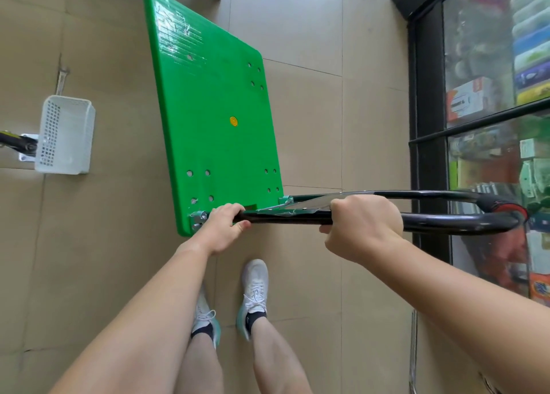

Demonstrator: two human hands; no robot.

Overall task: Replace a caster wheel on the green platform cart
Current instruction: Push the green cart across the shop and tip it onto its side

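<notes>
- the green cart (214, 119) is on the floor (312, 125) right in front of the person, with its flat top facing the camera. i cannot tell if it sits flat or is tipped up on one edge.
- the left hand (221, 225) has its grip closed round the black handle (446, 225), right by the metal hinge (198, 218) at the cart's near corner.
- the right hand (361, 224) has its grip closed round the same bar, further along toward the bend.
- the deck looks like hard plastic — stiff, not bendy, and i think not very heavy for its size.
- the handle is a metal tube, smooth and maybe a bit slippery, with shiny tape (282, 213) stuck on it between the two hands.
- the handle folds at the hinge, so it may swing when the cart is turned. one hand close to the hinge should stop the deck from flopping.
- no wheel under the cart shows from here, so i think it has to go bottom up — the long side edges of the deck look like good places to hold.
- the hinge could pinch, so fingers are best kept off it.
- a loose wheel (15, 140) on a metal plate lies on the floor at the left, just behind a white basket (64, 134), and a wrench (61, 79) lies near the basket.
</notes>
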